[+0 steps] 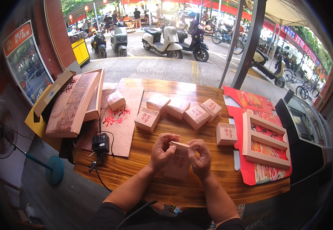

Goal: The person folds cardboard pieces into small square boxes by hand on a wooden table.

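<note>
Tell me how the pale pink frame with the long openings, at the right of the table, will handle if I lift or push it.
The frame is probably light for its size, since openings take up much of it. Its straight, thick edges suggest it stays fairly stiff. Lying flat on red printed card, it seems unlikely to tip.

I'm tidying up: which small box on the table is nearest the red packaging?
The rightmost small box, standing alone beside the red packaging, right of the right hand; the others sit farther left.
</note>
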Demonstrator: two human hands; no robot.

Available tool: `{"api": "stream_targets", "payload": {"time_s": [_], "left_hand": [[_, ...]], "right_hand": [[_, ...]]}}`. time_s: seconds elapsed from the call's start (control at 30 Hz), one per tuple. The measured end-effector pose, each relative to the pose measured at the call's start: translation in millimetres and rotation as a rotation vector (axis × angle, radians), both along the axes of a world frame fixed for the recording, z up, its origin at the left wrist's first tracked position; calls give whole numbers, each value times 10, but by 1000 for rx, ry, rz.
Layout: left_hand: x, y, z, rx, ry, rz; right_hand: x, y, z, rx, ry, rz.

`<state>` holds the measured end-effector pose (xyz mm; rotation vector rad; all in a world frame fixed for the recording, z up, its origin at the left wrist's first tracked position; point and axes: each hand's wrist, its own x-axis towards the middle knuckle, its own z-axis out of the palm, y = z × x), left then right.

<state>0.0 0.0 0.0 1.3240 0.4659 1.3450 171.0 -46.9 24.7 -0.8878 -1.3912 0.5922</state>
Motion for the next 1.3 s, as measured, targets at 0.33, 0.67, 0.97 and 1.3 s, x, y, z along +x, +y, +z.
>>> {"api": "stream_targets", "payload": {"time_s": [0.33, 0.67, 0.97, 1.3], "left_hand": [[20, 11, -4, 32, -9, 13], [-41, 28, 169, 427, 490, 314], [38, -71, 287, 722, 704, 454], [85, -105, 362, 789, 714, 517]], "right_hand": [[-3, -13, 111, 44, -137, -18], [34, -2, 20, 26, 20, -237], [13, -8, 67, 80, -103, -247], [-18, -20, 74, 102, -180, -216]]}}
